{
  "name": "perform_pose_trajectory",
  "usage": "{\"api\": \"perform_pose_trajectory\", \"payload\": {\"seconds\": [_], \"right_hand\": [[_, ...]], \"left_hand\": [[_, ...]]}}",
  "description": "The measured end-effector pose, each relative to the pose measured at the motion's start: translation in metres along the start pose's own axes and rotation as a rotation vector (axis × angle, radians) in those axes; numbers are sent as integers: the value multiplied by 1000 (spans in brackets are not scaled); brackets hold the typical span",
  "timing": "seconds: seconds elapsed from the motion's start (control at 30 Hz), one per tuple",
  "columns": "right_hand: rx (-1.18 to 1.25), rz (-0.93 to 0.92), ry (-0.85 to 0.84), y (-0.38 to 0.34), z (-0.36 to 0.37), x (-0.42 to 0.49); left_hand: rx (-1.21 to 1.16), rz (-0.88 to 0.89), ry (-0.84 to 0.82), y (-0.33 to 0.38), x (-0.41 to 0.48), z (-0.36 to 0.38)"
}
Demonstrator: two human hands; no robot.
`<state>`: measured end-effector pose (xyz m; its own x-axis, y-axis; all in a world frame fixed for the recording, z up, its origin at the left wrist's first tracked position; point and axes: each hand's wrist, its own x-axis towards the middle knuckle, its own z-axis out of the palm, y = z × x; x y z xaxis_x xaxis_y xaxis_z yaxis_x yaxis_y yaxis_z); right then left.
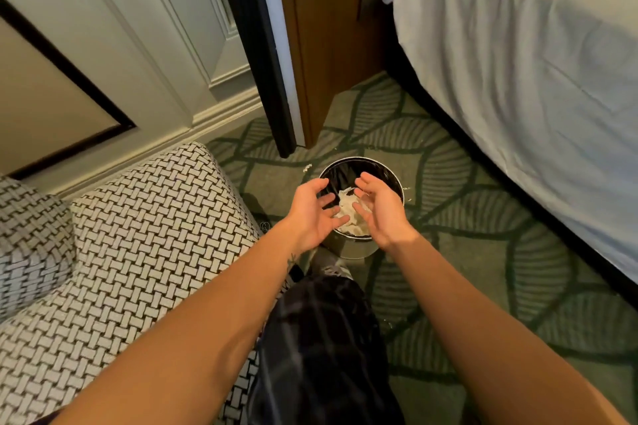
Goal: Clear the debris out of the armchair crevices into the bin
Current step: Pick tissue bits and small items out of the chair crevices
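A round metal bin (348,249) with a black liner stands on the carpet in front of me. White crumpled debris (348,209) lies inside it. My left hand (312,209) and my right hand (378,209) hover side by side over the bin's mouth, palms facing each other, fingers spread and relaxed. Neither hand holds anything. The armchair (138,235), covered in black-and-white woven fabric, fills the lower left, with its seat next to my left forearm.
A bed with white linen (535,79) runs along the right. A wooden panel (331,45) and a dark door edge (266,62) stand behind the bin. Small white scraps (306,168) lie on the green patterned carpet beside the bin. My dark-clothed knee (321,348) is below.
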<state>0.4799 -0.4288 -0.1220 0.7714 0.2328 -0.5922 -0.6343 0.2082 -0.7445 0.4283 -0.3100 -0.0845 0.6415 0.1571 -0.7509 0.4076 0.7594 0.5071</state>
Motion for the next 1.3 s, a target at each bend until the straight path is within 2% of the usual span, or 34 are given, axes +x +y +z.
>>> {"api": "perform_pose_trajectory", "payload": {"seconds": [0.17, 0.3, 0.47, 0.6, 0.87, 1.07, 1.3], "right_hand": [[59, -27, -122, -12, 32, -51], [-83, -50, -319, -10, 62, -95], [-208, -68, -543, -3, 116, -156], [-355, -64, -697, 20, 172, -204], [-462, 13, -923, 92, 270, -270], [-508, 52, -1026, 140, 323, -304], [-639, 64, -1107, 188, 370, -328]], "left_hand": [[13, 86, -80, 9, -53, -17], [-13, 162, -134, 19, -101, -45], [-49, 278, -119, 31, -166, -105], [-108, 373, -64, 46, -222, -165], [-227, 504, 83, 54, -314, -279], [-255, 544, 144, 55, -355, -345], [-406, 557, 243, 49, -381, -418]]}}
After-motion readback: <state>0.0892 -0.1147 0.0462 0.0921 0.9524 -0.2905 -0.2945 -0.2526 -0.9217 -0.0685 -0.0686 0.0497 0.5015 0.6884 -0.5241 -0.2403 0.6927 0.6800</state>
